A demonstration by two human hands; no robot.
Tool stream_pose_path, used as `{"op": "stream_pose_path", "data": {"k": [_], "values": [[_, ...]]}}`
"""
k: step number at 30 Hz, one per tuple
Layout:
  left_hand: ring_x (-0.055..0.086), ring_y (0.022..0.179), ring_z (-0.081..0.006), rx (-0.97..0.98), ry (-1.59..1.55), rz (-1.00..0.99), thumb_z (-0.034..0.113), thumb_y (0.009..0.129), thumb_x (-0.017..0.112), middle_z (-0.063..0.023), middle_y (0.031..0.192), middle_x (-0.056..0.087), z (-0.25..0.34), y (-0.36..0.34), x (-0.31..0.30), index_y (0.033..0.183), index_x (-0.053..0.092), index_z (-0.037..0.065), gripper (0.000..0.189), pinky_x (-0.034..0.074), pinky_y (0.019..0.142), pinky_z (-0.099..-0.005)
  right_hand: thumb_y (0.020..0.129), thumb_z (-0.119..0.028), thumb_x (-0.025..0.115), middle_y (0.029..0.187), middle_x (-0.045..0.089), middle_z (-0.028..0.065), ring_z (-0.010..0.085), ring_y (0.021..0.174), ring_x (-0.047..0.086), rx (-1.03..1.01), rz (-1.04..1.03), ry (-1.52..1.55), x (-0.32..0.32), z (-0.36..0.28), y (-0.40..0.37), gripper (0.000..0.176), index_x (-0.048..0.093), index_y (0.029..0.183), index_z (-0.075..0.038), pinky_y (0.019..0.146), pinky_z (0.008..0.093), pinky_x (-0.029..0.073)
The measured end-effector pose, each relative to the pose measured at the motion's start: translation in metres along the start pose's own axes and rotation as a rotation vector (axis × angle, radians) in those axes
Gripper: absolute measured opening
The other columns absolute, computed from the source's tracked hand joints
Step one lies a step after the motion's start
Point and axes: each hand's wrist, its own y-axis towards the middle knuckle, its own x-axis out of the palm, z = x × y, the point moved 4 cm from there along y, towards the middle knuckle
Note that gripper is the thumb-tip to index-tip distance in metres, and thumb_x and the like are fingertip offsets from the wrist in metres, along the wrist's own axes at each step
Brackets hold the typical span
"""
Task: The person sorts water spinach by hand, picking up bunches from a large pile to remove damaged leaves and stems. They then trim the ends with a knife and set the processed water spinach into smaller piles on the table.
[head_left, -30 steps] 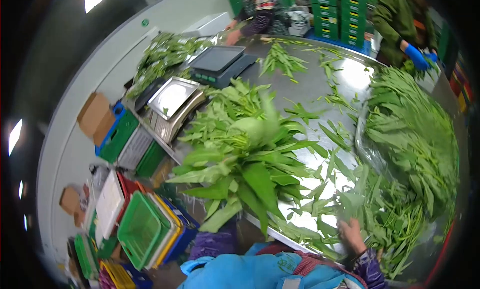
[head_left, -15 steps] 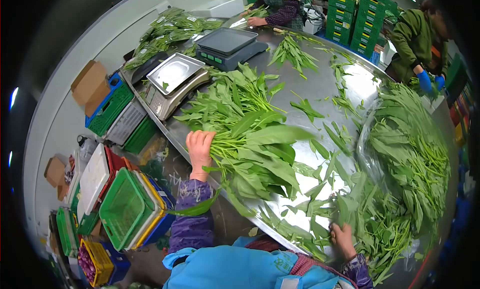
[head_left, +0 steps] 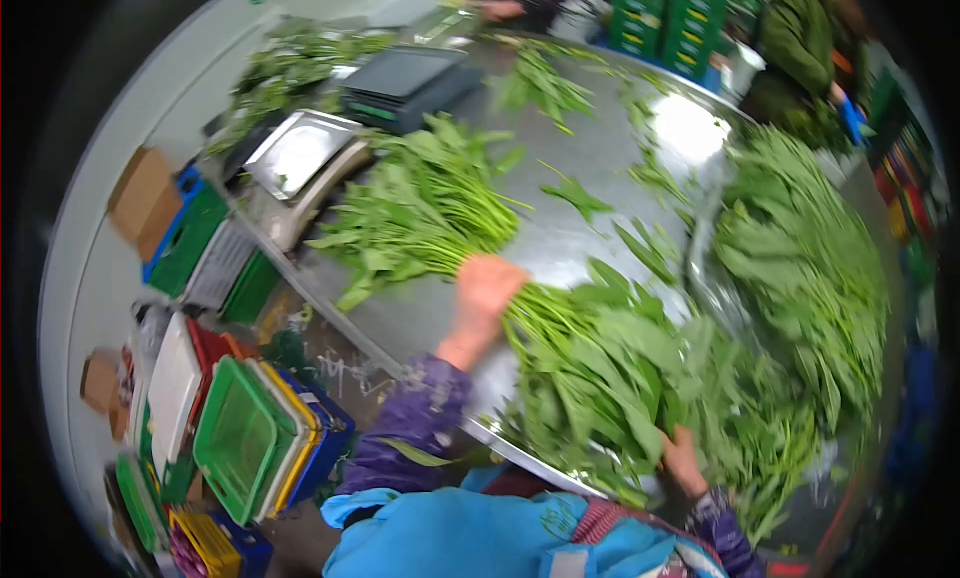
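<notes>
My left hand [head_left: 488, 296] is closed round the stem ends of a bunch of leafy greens [head_left: 600, 368], whose leaves point right. Beside it, up and to the left, lies another pile of greens [head_left: 415, 213] on the metal table [head_left: 390, 313]. My right hand [head_left: 684, 460] is at the lower right edge of the held bunch, among loose leaves; its fingers are partly hidden by leaves. A large heap of greens [head_left: 800, 268] lies at the right, with clear plastic along its left side.
Two scales, one silver [head_left: 298, 156] and one dark [head_left: 408, 78], stand at the table's far left. Stacked crates [head_left: 240, 438] are on the floor at left. One person [head_left: 500, 10] is across the table; another, in green [head_left: 800, 53], stands at the far right.
My left hand has moved right and the bunch in it has shifted right and down, apart from the pile near the scales. The view has shifted slightly.
</notes>
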Motion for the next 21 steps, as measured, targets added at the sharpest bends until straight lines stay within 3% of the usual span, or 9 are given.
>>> {"op": "stream_pose_path", "data": {"k": [3,4,6,21], "values": [[0.051,0.093,-0.0267,-0.054,0.018,0.011,0.014,0.072,0.054,-0.0075,0.09,0.057,-0.005,0.014,-0.005,0.094,0.059,0.007,0.024,0.034,0.089,-0.0432,0.088,-0.015,0.053,0.052,0.045,-0.0015,0.0069,0.038,0.038,0.046,-0.002,-0.044,-0.003,0.004,0.002,0.017,0.049,0.075,-0.004,0.035,0.0226,0.028],[0.051,0.093,-0.0265,-0.052,0.039,0.02,0.014,0.072,0.054,-0.0075,0.09,0.057,-0.01,0.013,-0.003,0.094,0.059,0.007,0.023,0.034,0.089,-0.0423,0.088,-0.014,0.052,0.052,0.046,-0.001,0.0071,0.037,0.038,-0.083,-0.005,-0.022,-0.003,0.008,0.004,0.017,0.049,0.076,-0.004,0.035,0.023,0.029],[0.051,0.094,-0.0263,-0.03,0.066,0.016,0.013,0.072,0.054,-0.0074,0.091,0.057,-0.013,0.006,0.001,0.093,0.059,0.007,0.023,0.034,0.089,-0.0415,0.089,-0.014,0.052,0.051,0.046,-0.0006,0.0073,0.036,0.038,0.045,-0.027,0.028,-0.003,0.007,0.002,0.016,0.05,0.077,-0.003,0.034,0.0233,0.029],[0.052,0.093,-0.0258,-0.097,-0.056,0.034,0.012,0.07,0.056,-0.0077,0.089,0.059,-0.004,-0.007,0.008,0.092,0.06,0.006,0.023,0.035,0.089,-0.039,0.088,-0.013,0.053,0.051,0.047,-0.0006,0.0072,0.037,0.04,-0.017,-0.1,0.022,-0.006,0.015,0.007,0.014,0.051,0.08,-0.001,0.035,0.0226,0.03]]}}
